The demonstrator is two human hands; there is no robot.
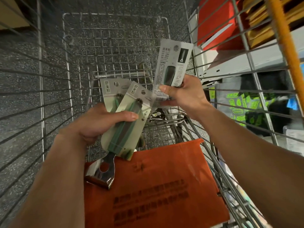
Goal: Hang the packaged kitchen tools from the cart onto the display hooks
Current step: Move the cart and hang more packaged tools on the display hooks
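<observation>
We see a steel wire cart [69, 63] filling the frame over speckled grey floor [54, 51], with a flat orange plastic flap [156, 186] at lower centre. The left hand [98, 124], at centre, is clamped on two carded tools [126, 125]: pale green cards, ribbed dark-green handles, and a shiny metal head [105, 176] poking out below. The right hand [185, 96], right of centre, pinches a third carded tool [172, 63] with a grey printed back, tilted up over the basket.

We reach down into an open-topped wire cart [115, 13]; its 2 mesh sides hem us in left and right. An orange panel [156, 186] covers the near end, while the far basket floor lies open.
</observation>
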